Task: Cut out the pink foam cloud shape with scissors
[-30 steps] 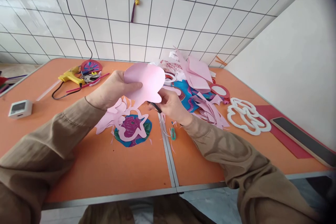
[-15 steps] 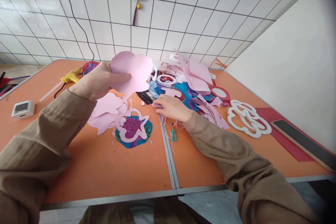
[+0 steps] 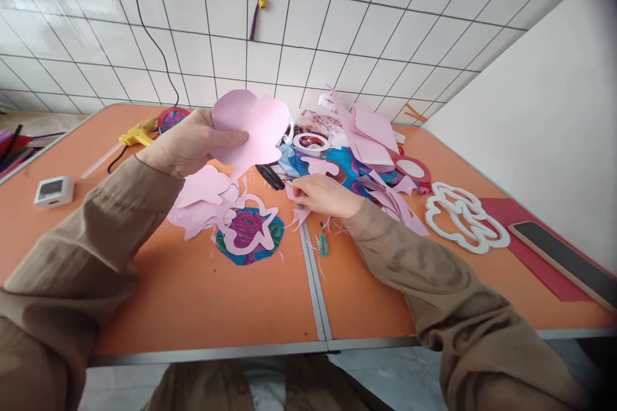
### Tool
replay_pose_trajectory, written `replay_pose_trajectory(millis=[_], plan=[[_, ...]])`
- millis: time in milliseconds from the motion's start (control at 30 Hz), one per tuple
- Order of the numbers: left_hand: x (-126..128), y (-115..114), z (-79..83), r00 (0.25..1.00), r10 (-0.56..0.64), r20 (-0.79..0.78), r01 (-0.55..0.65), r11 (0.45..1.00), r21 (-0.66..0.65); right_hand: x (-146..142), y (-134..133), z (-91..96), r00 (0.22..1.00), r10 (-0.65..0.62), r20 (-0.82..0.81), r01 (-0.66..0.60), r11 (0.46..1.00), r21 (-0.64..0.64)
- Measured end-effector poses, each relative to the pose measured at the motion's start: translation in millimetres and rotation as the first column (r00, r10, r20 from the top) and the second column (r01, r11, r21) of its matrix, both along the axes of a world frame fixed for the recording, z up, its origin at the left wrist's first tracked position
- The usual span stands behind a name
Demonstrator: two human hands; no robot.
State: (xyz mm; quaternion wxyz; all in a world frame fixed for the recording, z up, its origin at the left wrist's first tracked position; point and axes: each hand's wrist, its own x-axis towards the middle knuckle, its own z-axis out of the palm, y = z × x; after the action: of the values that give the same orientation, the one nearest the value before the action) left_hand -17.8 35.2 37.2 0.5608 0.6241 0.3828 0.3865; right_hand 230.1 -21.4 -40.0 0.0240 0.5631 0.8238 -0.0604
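Observation:
My left hand (image 3: pixel 190 141) is raised over the orange table (image 3: pixel 193 302), pinching a rounded pink paper cut-out (image 3: pixel 253 125) between thumb and fingers. My right hand (image 3: pixel 325 196) rests low on the table near the centre seam, its fingertips closed on a thin pink paper scrap (image 3: pixel 297 212). Black scissors (image 3: pixel 270 176) lie on the table just left of that hand, apart from it. Below my left hand lie pink offcuts (image 3: pixel 202 196) and a painted blue-green disc (image 3: pixel 248 237) with a pink outline frame on top.
A pile of pink and blue paper (image 3: pixel 366 148) fills the far middle. A white foam cut-out (image 3: pixel 465 221), a red sheet (image 3: pixel 527 250) and a dark board (image 3: pixel 566 263) lie right. A yellow glue gun (image 3: pixel 137 135) and a white timer (image 3: pixel 53 191) sit left.
My right hand has let go of the scissors, which now lie on the table, and dropped to the scraps. My left hand lifted the pink cut-out up and left.

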Motion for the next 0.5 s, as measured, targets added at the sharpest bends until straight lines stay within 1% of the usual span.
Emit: replay_pose_trajectory(millis=[100,200,333,500], plan=[[2.7,-1.5,-1.5,1.0,-0.021,0.016,0.022,0.999,-0.027,-2.4,-2.1,0.1,1.0,0.006,0.006,-0.006,1.0,-0.011],[5.2,-1.9,-3.7,0.999,-0.017,0.031,0.018,0.999,-0.035,-4.4,-6.1,-1.3,1.0,-0.003,0.022,0.003,1.0,0.006],[5.9,0.1,-6.4,0.999,-0.027,0.035,0.028,0.999,-0.024,-3.3,-9.4,-4.1,0.999,-0.005,0.039,0.005,1.0,0.003],[5.1,2.9,-8.8,0.993,-0.109,0.042,0.11,0.994,-0.014,-4.8,-7.3,-9.2,0.999,0.017,0.047,-0.015,0.999,-0.043]])
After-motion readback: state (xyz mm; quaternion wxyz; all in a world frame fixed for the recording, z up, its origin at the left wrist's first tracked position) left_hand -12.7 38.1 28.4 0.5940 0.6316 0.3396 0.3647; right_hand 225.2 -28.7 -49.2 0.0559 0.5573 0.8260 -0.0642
